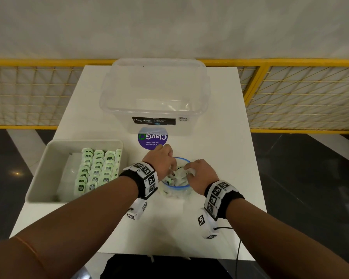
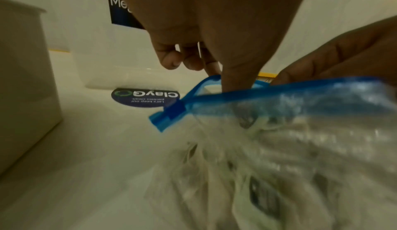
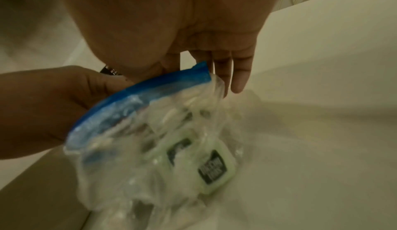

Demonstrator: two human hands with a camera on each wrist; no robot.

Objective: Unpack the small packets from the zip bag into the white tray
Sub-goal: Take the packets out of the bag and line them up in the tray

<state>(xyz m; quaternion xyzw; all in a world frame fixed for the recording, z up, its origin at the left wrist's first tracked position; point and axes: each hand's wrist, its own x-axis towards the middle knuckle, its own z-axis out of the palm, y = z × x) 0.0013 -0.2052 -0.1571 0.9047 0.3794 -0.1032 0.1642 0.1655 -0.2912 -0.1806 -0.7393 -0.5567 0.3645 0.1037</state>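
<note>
Most packets already stand in rows in the tray left of your hands. Several remain in the bag. Your left hand reaches inside, grip unclear; your right hand pinches its rim open.

My zip bag is crinkled glossy clear plastic; the packets look matt, the white tray smooth plastic, the table satin white.
</note>
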